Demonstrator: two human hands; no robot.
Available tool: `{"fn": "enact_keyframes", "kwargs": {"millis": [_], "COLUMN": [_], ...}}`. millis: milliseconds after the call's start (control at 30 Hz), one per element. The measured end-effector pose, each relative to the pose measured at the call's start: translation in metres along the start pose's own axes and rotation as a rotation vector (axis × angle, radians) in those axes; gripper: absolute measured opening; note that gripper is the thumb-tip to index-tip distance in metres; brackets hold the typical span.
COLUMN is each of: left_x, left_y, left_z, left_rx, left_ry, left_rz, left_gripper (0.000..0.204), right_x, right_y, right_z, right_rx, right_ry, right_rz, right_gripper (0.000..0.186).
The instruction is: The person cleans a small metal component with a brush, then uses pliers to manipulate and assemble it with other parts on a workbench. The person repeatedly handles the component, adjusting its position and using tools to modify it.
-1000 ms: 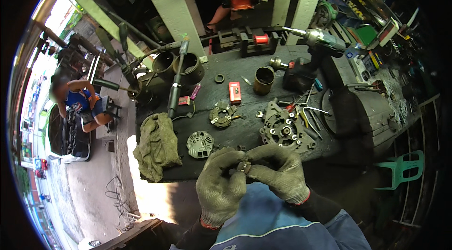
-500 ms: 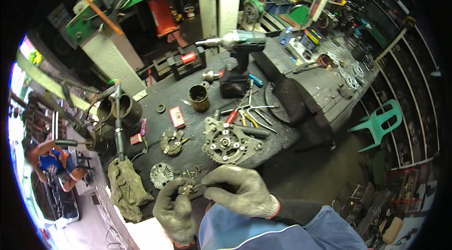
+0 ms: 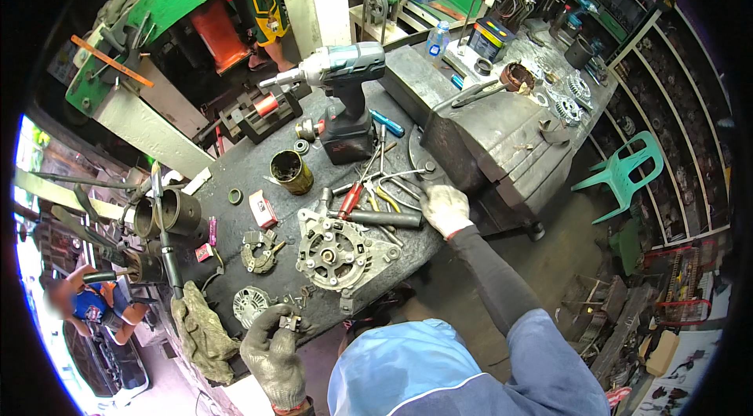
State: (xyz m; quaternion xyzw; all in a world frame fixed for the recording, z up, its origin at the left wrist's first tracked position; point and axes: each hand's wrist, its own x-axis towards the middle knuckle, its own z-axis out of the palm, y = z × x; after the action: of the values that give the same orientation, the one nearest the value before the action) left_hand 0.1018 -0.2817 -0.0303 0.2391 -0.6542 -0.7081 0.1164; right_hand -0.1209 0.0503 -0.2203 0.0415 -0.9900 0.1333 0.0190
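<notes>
Near the table's front edge my gloved left hand pinches a small metal piece between thumb and fingers. My gloved right hand is stretched out over the right edge of the table, at the end of a cluster of hand tools. Its fingertips are hidden, so any grip is unclear. Beside it lie a hammer, a red-handled screwdriver and yellow-handled pliers. An alternator housing sits between my hands. A round slotted cover and several small screws lie close to my left hand.
A cordless impact wrench stands behind the tools. Further left are a metal cylinder, a red-and-white box and a ring-shaped part. A rag hangs at the left edge. A green chair stands right; people are beyond the table.
My right hand has left the left hand and reached forward and right to the tools. My left hand still holds the small metal piece, slightly lower in view. The view has shifted.
</notes>
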Motion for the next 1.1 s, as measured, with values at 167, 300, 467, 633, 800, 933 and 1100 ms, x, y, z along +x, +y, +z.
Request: {"fn": "enact_keyframes", "kwargs": {"millis": [167,300,467,633,800,933,1100], "left_x": [-0.002,-0.001,-0.005,-0.008,-0.008,-0.01,-0.009], "left_y": [0.001,-0.005,-0.002,-0.002,-0.005,-0.004,-0.003], "left_z": [0.012,0.003,-0.009,-0.014,-0.024,-0.031,-0.042], "left_rx": [-0.106,-0.833,-1.081,-1.154,-1.16,-1.139,-1.142], "left_ry": [-0.025,-0.155,-0.088,-0.016,-0.061,-0.093,-0.107], "left_rz": [-0.028,-0.236,-0.363,-0.37,-0.355,-0.35,-0.335], "left_gripper": [0.045,0.047,0.035,0.028,0.026,0.024,0.022], "right_x": [0.032,0.042,0.047,0.05,0.042,0.04,0.025], "right_y": [-0.001,-0.005,-0.012,-0.009,-0.01,-0.017,-0.019], "right_z": [0.023,0.026,0.022,0.017,0.014,-0.005,-0.057], "right_rx": [-0.15,-0.247,-0.345,-0.297,-0.292,-0.29,-0.212], "right_ry": [0.033,-0.042,-0.16,-0.119,-0.197,-0.244,-0.289], "right_rz": [-0.145,-0.169,-0.182,-0.124,-0.009,0.072,0.173], "right_gripper": [0.02,0.028,0.026,0.027,0.022,0.025,0.048]}}
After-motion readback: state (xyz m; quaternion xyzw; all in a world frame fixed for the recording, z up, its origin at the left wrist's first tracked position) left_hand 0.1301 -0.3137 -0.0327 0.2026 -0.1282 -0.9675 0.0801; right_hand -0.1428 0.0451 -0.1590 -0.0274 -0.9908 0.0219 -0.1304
